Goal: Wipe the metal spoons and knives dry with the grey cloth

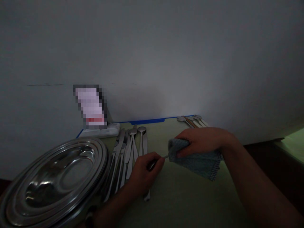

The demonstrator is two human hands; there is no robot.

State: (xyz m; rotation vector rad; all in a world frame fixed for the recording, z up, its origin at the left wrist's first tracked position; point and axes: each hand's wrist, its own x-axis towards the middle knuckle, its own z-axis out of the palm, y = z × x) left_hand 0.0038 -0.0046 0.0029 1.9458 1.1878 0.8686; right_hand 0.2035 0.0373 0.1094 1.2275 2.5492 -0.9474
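My left hand is closed in a pinch on a thin metal piece of cutlery, of which only a short length shows between my hands. Its other end goes into a folded blue-grey cloth, so I cannot tell which kind it is. My right hand grips that cloth around the hidden end, and a checked corner of it hangs down. Just left of my left hand lies a pile of knives and spoons, including a spoon with its bowl toward the wall.
Stacked oval steel platters fill the left front. Behind them a phone with a pixelated screen leans on a white stand. More cutlery lies at the table's far right corner. A grey wall rises behind the pale green table.
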